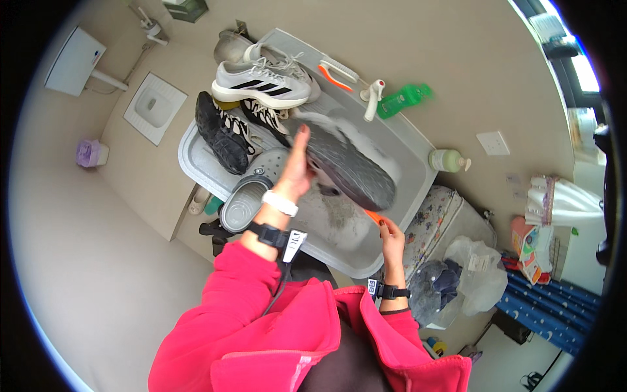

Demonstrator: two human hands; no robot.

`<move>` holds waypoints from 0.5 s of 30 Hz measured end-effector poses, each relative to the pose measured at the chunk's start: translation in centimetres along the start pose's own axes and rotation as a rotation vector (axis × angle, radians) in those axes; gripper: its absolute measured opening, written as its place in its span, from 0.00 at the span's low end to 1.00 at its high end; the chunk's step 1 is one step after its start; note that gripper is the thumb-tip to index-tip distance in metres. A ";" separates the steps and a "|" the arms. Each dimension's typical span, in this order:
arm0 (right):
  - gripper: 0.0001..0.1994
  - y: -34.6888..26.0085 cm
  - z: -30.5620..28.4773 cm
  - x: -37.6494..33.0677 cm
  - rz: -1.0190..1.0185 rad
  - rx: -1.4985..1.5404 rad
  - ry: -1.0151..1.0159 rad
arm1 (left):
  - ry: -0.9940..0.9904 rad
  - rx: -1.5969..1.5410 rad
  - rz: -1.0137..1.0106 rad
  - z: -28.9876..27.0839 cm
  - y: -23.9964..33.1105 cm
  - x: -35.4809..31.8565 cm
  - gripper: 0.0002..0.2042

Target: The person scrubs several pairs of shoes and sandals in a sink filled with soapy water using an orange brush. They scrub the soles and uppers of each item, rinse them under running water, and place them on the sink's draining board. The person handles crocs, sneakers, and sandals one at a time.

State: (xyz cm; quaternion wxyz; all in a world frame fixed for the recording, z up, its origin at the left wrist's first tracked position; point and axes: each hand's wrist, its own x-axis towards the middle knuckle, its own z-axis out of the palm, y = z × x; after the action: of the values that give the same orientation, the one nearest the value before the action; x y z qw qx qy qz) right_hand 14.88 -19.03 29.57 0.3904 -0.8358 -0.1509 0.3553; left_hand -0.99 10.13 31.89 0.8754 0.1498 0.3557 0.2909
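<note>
My left hand (298,171) grips a dark shoe (353,163) over the sink, its grey-black sole turned up and tilted. My right hand (392,240) is closed on the orange handle of a brush (373,216); its head is hidden under the shoe. Below them the grey sink (410,230) holds murky water, with white suds along the far side. On the sink's left ledge, next to my left hand, sit a grey clog (245,204), a black shoe (219,136) with pale laces, and another black shoe partly covered by a white sneaker (260,86) with black stripes.
At the sink's back edge are an orange-and-white brush (338,70), a white tap (372,100) and a green bottle (403,100). A pump bottle (447,161) stands at the right corner. Right of the sink are a floral-covered appliance (439,219) and a plastic bag (480,269). A squat toilet (171,97) lies far left.
</note>
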 end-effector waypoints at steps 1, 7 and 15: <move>0.12 0.0 0.2 0.0 -0.016 0.054 0.003 | 0.104 0.079 0.074 -0.6 1.8 -0.5 0.42; 0.12 -0.4 3.0 0.1 -0.017 0.098 0.039 | 0.454 0.636 0.448 -4.2 11.3 -3.6 0.64; 0.11 -0.5 4.8 -0.2 -0.016 0.193 0.052 | 0.346 1.089 0.296 -8.0 11.5 -1.4 0.46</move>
State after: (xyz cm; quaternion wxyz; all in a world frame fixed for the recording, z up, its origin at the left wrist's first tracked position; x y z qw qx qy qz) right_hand 11.33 -16.18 27.89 0.4757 -0.8020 -0.1125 0.3434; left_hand -12.15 18.75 32.43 0.5517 0.5762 0.5669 0.2055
